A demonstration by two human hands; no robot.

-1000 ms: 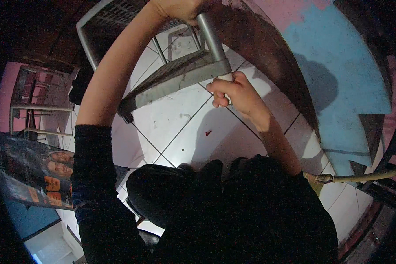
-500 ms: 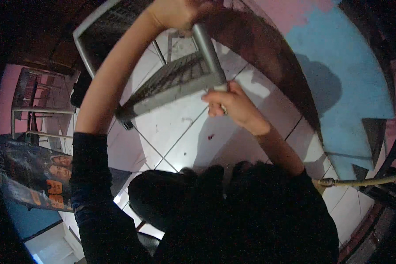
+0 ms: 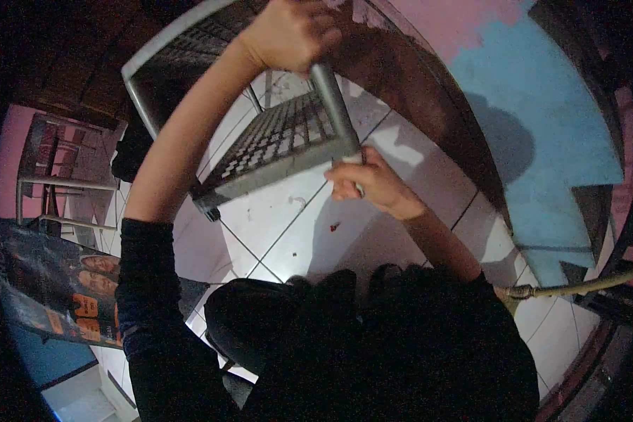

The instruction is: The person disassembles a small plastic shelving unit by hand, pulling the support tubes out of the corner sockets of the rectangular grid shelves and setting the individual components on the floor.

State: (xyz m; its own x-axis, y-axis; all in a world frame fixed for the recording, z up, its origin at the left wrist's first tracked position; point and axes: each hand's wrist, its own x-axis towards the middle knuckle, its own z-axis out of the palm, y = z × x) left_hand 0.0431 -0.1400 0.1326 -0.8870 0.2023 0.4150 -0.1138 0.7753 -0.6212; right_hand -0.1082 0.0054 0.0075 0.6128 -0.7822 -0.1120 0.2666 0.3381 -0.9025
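Observation:
A grey metal rack (image 3: pixel 281 174), with tube sides and a perforated panel, is tilted above the white tiled floor. Over its upper end, my left hand (image 3: pixel 293 34) is closed around the top of the frame beside a thick grey tube. My right hand (image 3: pixel 378 184) is at the lower right corner of the rack, fingers curled in just under it. A small pale bit shows at those fingers, too small to name. My left forearm hides part of the rack's left side, where another mesh panel (image 3: pixel 197 43) rises toward the back.
Specks of debris (image 3: pixel 334 227) lie on the tiles. At left are metal-legged furniture (image 3: pixel 67 181) and a dark printed banner (image 3: pixel 46 274). A yellowish hose (image 3: pixel 577 287) crosses at right, near a blue and pink painted wall (image 3: pixel 563 141). A dark brown surface (image 3: pixel 408 77) runs along it.
The rack and both hands sit a little lower in the picture, partly because the view has shifted. More of the perforated panel's holes show. Both hands keep their places on the rack.

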